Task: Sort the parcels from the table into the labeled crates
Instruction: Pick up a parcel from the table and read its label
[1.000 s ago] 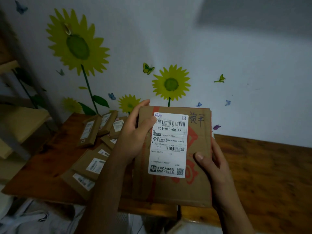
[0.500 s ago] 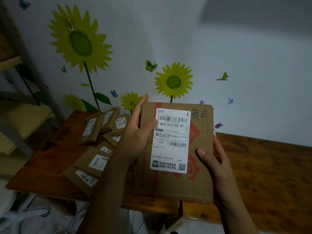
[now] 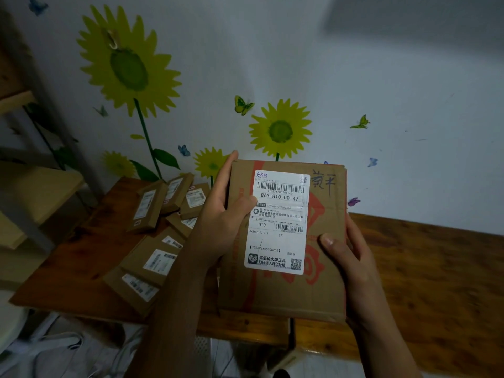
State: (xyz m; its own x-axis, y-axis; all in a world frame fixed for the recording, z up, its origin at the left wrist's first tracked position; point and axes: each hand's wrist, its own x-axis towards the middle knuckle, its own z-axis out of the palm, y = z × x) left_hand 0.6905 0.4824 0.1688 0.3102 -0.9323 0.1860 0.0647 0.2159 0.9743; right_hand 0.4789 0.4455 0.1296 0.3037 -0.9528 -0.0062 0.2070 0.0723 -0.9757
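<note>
Head view: cardboard parcel (image 3: pixel 283 290) held upright above the desk (image 3: pixel 425 271) edge, white label (image 3: pixel 278 222) facing camera. Left hand (image 3: pixel 221 225) grip closed on its left edge, thumb on label; right hand (image 3: pixel 351 257) grip closed on right edge. Farther left, small parcels (image 3: pixel 161 236) piled on desk. Sunflower stickers (image 3: pixel 128 66) on wall behind.

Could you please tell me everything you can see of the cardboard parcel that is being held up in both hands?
The flat brown cardboard parcel is held above the wooden table, tilted up so its face meets the camera. Red print runs across that face, with dark handwriting at the top right corner. A white shipping label with barcodes reads 863-H10-00-47 and H10. The left hand grips the left edge, thumb on the label; the right hand grips the right edge, thumb on the face.
</note>
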